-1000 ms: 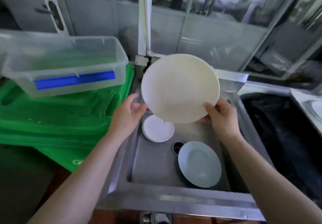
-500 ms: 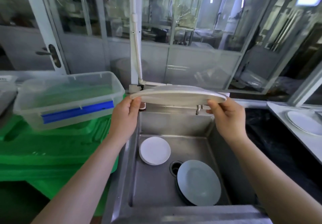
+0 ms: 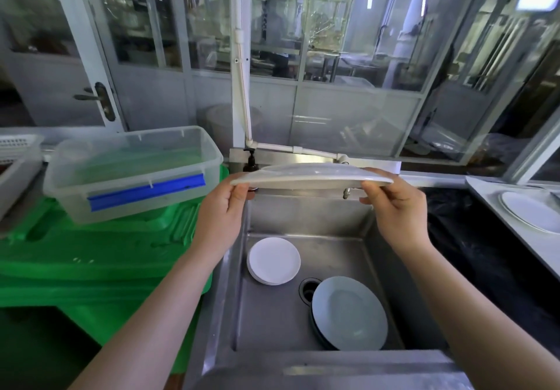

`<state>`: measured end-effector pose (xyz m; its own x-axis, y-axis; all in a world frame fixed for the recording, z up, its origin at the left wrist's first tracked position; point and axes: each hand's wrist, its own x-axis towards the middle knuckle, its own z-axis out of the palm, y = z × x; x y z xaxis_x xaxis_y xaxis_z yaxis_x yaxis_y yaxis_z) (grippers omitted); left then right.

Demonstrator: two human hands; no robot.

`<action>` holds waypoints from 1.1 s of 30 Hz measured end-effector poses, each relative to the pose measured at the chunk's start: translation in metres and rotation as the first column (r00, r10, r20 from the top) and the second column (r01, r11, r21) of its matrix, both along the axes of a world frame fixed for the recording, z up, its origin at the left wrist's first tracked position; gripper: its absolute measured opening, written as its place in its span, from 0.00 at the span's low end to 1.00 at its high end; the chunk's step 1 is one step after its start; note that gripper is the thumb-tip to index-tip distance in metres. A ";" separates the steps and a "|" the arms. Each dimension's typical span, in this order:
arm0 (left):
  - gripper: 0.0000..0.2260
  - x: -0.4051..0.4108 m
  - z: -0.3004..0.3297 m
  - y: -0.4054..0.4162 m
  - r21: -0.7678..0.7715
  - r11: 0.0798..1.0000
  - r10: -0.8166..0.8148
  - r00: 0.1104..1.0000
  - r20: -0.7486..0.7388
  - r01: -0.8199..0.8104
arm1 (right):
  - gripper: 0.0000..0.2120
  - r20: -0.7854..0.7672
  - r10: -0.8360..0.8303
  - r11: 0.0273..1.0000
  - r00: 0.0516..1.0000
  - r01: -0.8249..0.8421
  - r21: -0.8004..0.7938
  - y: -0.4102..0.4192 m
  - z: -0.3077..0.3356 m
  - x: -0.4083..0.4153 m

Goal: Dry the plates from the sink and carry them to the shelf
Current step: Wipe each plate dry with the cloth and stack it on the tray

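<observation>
While the white plate (image 3: 312, 175) is held nearly level and edge-on to the camera, high over the back of the sink (image 3: 272, 317), its width runs straight across from one hand to the other, so neither hand is nearer to it than the other. The left hand (image 3: 222, 207) pinches the left rim, thumb under the edge and fingers curled up behind it; the right hand (image 3: 397, 207) grips the right rim the same way, fingers wrapped over the top edge. Both forearms reach forward and up from the bottom corners of the view, wrists bent slightly inward towards the plate. No cloth shows in either hand, so drying seems not yet begun, and freeing one hand would leave the plate hanging from a single rim. Below, a stack of small white plates (image 3: 274, 260) lies flat on the sink floor, and grey plates (image 3: 348, 314) rest beside the drain (image 3: 307, 288). Another plate (image 3: 528, 210) sits on the counter (image 3: 485, 189) far right.
</observation>
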<state>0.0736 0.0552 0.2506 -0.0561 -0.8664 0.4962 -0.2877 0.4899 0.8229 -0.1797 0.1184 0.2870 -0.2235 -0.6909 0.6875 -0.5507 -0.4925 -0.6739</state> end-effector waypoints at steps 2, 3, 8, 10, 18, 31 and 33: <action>0.08 -0.001 0.001 0.003 0.003 1.000 0.001 1.000 0.000 -0.001 | 0.19 0.007 0.015 1.000 1.000 -0.015 -0.007 0.001 0.000 -0.001; 0.09 -0.002 0.001 0.005 0.003 1.000 -0.002 1.000 0.000 0.002 | 0.18 0.012 0.019 1.000 1.000 -0.019 -0.013 0.001 -0.001 -0.002; 0.09 -0.008 0.004 0.008 -0.021 1.000 0.014 1.000 0.004 -0.013 | 0.13 0.056 0.026 1.000 0.998 -0.026 0.012 -0.001 -0.010 -0.013; 0.09 -0.015 0.000 0.006 -0.005 1.000 0.013 1.000 0.006 -0.013 | 0.15 0.066 0.027 0.999 0.997 -0.029 0.021 0.001 -0.013 -0.019; 0.09 -0.087 -0.021 0.012 0.110 0.994 -0.016 1.000 -0.006 0.017 | 0.14 0.084 -0.013 0.987 0.996 -0.001 0.162 0.030 -0.034 -0.088; 0.11 -0.262 -0.057 0.066 0.552 0.740 -0.101 0.875 -0.473 0.384 | 0.08 0.591 -0.068 0.712 0.804 -0.376 0.593 0.074 -0.098 -0.262; 0.14 -0.281 -0.069 0.077 0.567 0.626 -0.067 0.761 -0.645 0.536 | 0.08 0.644 -0.077 0.658 0.761 -0.447 0.606 0.077 -0.110 -0.288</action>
